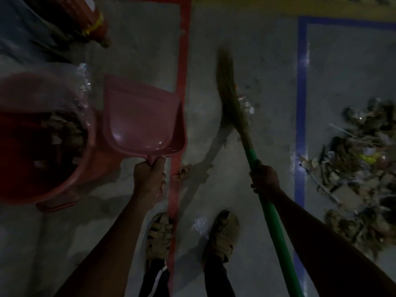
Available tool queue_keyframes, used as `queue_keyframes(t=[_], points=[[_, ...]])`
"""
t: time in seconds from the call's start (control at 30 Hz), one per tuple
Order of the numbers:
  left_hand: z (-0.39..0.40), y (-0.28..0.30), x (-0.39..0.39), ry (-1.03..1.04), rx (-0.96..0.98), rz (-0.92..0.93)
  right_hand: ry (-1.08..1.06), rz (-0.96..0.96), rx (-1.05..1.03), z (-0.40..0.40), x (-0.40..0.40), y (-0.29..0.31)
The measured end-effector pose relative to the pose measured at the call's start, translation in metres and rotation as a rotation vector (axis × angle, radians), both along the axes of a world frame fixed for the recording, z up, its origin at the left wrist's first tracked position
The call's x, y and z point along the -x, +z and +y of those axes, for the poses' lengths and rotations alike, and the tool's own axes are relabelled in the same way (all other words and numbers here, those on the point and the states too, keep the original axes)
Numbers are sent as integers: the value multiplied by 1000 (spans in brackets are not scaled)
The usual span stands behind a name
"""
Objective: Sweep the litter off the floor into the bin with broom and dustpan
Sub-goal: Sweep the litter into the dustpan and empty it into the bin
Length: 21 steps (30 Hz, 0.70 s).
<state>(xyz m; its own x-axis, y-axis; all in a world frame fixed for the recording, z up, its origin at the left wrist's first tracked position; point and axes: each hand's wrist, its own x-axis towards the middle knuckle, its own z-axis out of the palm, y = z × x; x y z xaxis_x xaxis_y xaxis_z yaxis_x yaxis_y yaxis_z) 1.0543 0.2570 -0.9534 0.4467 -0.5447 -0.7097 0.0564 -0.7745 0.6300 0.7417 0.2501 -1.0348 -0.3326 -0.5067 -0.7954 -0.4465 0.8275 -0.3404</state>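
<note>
The left hand [150, 176] is clenched round the handle of the pink dustpan [141, 118], holding it empty beside the rim of the red bin [90, 151], probably so its load could fall among the scraps already inside. The right hand [264, 179] is wrapped round the green shaft of the broom [230, 97], its bristles slanted forward over the bare floor [257, 61]. The main litter pile [360, 159] lies to the right of that hand, past the blue floor line [301, 125], well apart from the dustpan.

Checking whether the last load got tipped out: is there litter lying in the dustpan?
No. The pink dustpan, held by the left hand beside the bin, shows a bare inside.
</note>
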Motion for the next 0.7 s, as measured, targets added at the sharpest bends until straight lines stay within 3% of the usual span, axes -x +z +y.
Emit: queue_keyframes(t=[0.33,0.5,0.7], points=[[27,6,4,-224,-38,-11,-366,241,53,79,49,31],[50,29,-20,-347,-68,4,-323,341,186,111,31,58],[78,46,-50,-372,-14,-49,-142,161,247,147,-5,67]])
